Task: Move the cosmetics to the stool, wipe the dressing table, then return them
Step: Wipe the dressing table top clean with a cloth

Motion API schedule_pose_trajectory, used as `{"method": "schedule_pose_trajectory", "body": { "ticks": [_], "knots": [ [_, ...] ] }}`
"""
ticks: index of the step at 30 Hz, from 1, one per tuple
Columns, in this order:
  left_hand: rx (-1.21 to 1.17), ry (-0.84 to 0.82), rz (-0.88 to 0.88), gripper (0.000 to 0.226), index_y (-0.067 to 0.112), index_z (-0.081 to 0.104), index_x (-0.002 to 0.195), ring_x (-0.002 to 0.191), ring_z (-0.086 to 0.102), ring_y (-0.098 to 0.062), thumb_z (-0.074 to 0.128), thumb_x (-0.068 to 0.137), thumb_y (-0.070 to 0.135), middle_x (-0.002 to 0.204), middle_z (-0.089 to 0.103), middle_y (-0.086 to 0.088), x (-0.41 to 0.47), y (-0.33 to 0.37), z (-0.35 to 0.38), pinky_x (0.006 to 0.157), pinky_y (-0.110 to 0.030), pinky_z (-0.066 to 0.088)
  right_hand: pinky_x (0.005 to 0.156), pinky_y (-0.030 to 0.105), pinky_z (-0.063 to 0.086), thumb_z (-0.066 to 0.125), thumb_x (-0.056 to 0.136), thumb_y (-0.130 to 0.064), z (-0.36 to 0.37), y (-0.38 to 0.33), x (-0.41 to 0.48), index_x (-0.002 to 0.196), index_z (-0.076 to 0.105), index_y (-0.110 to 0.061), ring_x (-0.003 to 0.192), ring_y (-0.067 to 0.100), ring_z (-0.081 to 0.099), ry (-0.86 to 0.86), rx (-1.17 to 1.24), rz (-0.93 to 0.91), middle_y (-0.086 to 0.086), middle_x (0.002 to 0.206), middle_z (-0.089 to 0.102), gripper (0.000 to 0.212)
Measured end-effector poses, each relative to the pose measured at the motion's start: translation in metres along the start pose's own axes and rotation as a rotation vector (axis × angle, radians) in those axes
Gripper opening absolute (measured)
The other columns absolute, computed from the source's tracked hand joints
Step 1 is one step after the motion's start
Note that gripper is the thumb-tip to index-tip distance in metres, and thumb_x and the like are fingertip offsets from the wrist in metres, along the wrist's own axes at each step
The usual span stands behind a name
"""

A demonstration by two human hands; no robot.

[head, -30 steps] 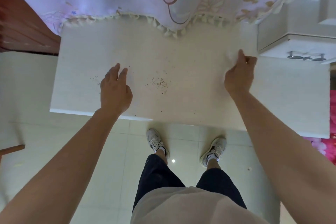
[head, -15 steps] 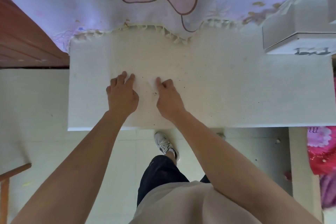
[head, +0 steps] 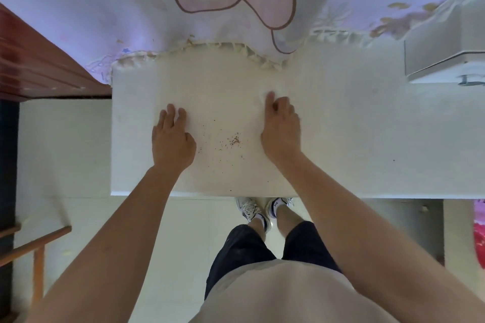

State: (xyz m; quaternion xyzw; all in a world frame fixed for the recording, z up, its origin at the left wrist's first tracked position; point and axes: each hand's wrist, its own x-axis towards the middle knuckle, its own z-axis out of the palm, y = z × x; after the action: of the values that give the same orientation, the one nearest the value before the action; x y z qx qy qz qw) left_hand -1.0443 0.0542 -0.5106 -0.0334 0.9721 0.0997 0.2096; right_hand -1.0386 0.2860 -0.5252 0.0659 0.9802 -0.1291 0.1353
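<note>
The dressing table (head: 341, 139) looks matt white; the curtain (head: 105, 8) is thin printed cloth; the far-left furniture (head: 39, 60) is reddish varnished wood.

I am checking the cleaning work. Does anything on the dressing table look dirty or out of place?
Yes: dark specks lie scattered on the dressing table between the left hand and the right hand, so that patch is not yet clean. The frilled curtain hem also drapes over the table's back edge.

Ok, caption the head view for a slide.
On the white dressing table, left hand flat, right hand curled, dark crumbs scattered between them.
</note>
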Motion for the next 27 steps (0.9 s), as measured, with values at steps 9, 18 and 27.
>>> {"method": "schedule_pose_trajectory", "body": {
  "ticks": [9, 18, 27],
  "knots": [
    [0.037, -0.060, -0.023, 0.061, 0.011, 0.024, 0.152, 0.149, 0.012, -0.030, 0.040, 0.093, 0.005, 0.162, 0.010, -0.011, 0.002, 0.007, -0.013, 0.118, -0.046, 0.022, 0.094, 0.039, 0.046, 0.044, 0.090, 0.003, -0.031, 0.026, 0.035, 0.149, 0.040, -0.018, 0.105, 0.029, 0.051, 0.058, 0.348, -0.030, 0.012, 0.124, 0.042, 0.063],
    [0.102, -0.048, 0.059, 0.066, 0.017, 0.026, 0.152, 0.147, 0.017, -0.032, 0.046, 0.090, 0.008, 0.162, 0.013, -0.008, 0.001, -0.012, -0.011, 0.116, -0.054, 0.022, 0.086, 0.041, 0.041, 0.046, 0.081, -0.002, -0.002, -0.032, 0.052, 0.148, 0.028, -0.010, 0.106, 0.033, 0.048, 0.046, -0.025, -0.019, 0.017, 0.126, 0.042, 0.070],
    [0.150, 0.014, 0.145, 0.060, 0.008, 0.027, 0.151, 0.140, 0.027, -0.034, 0.044, 0.094, 0.019, 0.160, 0.020, -0.013, 0.029, -0.049, -0.035, 0.115, -0.055, 0.017, 0.097, 0.043, 0.044, 0.044, 0.089, 0.004, -0.006, -0.047, 0.076, 0.138, 0.055, -0.015, 0.107, 0.037, 0.051, 0.145, 0.347, -0.059, 0.018, 0.120, 0.048, 0.054]
  ]
}}
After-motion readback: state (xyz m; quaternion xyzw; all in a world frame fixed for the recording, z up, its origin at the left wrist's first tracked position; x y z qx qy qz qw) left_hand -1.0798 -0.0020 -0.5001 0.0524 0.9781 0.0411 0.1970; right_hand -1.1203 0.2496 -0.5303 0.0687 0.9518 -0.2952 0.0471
